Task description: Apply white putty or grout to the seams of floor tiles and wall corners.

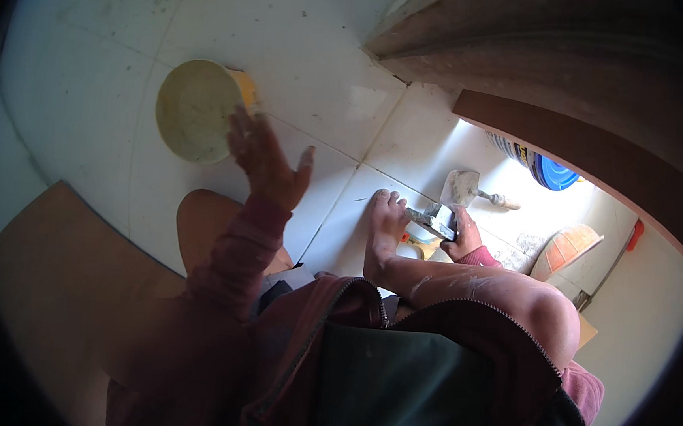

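Note:
My left hand [268,156] reaches over the near right rim of a yellow-sided bucket [194,112] with a pale, whitish inside. Its fingers are spread and slightly blurred, the thumb stands apart, and nothing is in it. Beside my bare foot [385,232], my right hand [466,236] grips a flat, dark-edged tool smeared with white paste [436,219]; its exact kind is unclear. My knee and lower leg partly hide the right forearm. Just beyond that hand, a wide-bladed scraper [460,188] caked with dried paste lies on the tiles.
A blue-lidded tub [554,172] lies under a brown wooden edge [568,146]. Farther right are an orange bowl-like piece [564,251] and a long tool with a red end [634,235]. A brown board [61,261] lies at left on white floor tiles [303,76].

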A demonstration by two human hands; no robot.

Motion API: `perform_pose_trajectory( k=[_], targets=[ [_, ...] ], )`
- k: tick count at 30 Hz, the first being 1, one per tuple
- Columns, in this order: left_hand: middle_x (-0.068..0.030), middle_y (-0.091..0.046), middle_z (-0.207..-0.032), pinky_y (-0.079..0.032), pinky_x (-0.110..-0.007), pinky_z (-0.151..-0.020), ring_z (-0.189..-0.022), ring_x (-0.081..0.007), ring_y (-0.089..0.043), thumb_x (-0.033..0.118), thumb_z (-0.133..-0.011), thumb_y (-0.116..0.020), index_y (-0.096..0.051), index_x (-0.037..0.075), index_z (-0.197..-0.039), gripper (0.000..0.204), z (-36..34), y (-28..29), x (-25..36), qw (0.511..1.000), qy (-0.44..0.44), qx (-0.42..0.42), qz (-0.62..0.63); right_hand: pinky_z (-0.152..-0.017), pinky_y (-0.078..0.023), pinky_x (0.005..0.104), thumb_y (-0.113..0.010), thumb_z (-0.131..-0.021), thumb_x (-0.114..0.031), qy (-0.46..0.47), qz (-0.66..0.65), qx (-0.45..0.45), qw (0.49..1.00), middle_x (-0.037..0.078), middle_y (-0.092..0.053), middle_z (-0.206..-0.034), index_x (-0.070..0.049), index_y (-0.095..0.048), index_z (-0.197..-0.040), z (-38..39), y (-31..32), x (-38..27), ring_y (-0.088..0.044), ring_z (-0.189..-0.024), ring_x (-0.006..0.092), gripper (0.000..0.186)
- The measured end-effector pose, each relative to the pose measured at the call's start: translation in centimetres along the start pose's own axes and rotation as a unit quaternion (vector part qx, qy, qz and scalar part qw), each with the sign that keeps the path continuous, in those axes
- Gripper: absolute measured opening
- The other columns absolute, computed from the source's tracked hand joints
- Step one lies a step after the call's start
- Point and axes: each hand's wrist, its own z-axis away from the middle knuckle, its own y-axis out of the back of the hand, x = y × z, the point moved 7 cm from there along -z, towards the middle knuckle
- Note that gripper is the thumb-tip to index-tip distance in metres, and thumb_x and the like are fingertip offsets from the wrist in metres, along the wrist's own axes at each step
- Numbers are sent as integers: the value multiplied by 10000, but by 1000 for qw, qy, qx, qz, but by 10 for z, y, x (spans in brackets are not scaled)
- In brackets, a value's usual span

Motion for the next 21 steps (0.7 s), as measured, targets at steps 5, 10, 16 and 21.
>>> perform_pose_trajectory(
  k=[5,10,16,21],
  targets=[
    [-312,-123,-1396,-148,-528,-1045,-1280,-469,-174,299,-780,-563,-170,-5,-1370,771,43,45,-79,888,279,-271,-245,-780,-449,403,-659,-531,-10,98,-31,13,995,210,-550,-916,-37,-423,-1093,-25,11,-45,-542,-898,386,610],
    [-226,-174,-1422,-310,-449,-1004,-1247,-439,-277,179,-870,-403,-211,56,-1384,562,80,-37,-151,832,242,-230,-442,-793,-455,357,-634,-531,1,218,-36,22,975,201,-574,-931,-23,-447,-1062,-25,41,-85,-576,-900,323,564],
    [-171,-152,-1449,-245,-537,-990,-1272,-453,-209,232,-899,-330,-266,107,-1383,504,49,9,-115,801,51,-391,-451,-860,-374,495,-230,-926,-226,-180,147,171,957,178,-480,-1185,-54,-453,-1127,-50,-137,-30,-443,-1125,334,346],
    [-209,-239,-1412,-172,-571,-1012,-1267,-451,-235,211,-855,-416,-499,41,-1231,421,43,32,-45,763,-120,-390,-501,-830,-353,534,-394,-861,-244,-79,182,136,971,134,-475,-1150,-111,-463,-1116,-45,-133,-42,-456,-1061,358,295]
  ],
)
